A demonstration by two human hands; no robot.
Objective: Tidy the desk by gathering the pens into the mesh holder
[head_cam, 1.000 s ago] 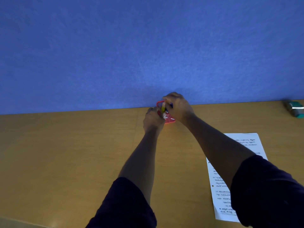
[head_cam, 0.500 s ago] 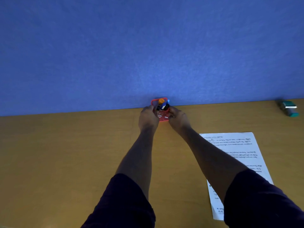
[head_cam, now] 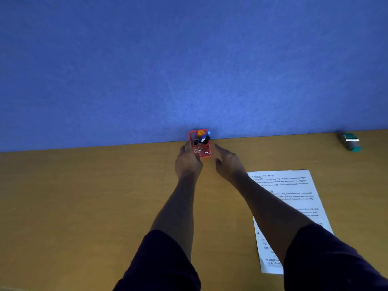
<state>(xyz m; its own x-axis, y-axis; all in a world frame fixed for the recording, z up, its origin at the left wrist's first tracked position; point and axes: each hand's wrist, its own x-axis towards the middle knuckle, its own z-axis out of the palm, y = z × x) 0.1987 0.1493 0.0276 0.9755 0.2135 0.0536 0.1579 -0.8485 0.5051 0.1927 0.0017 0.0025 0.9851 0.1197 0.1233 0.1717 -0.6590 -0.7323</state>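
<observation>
Your job looks close to done: the pens (head_cam: 202, 137) stand bunched inside the red mesh holder (head_cam: 206, 153), just above centre frame against the blue partition (head_cam: 189, 59), and no loose pen shows anywhere on the desk (head_cam: 84, 196). Your left hand (head_cam: 187, 162) touches the holder's left side, fingers loosely curved, gripping nothing firmly; your right hand (head_cam: 227, 162) sits just beside it, fingers released and empty. The brown desk otherwise carries a printed sheet (head_cam: 294, 198) at lower right and a teal stapler-like item (head_cam: 350, 142) at far right.
</observation>
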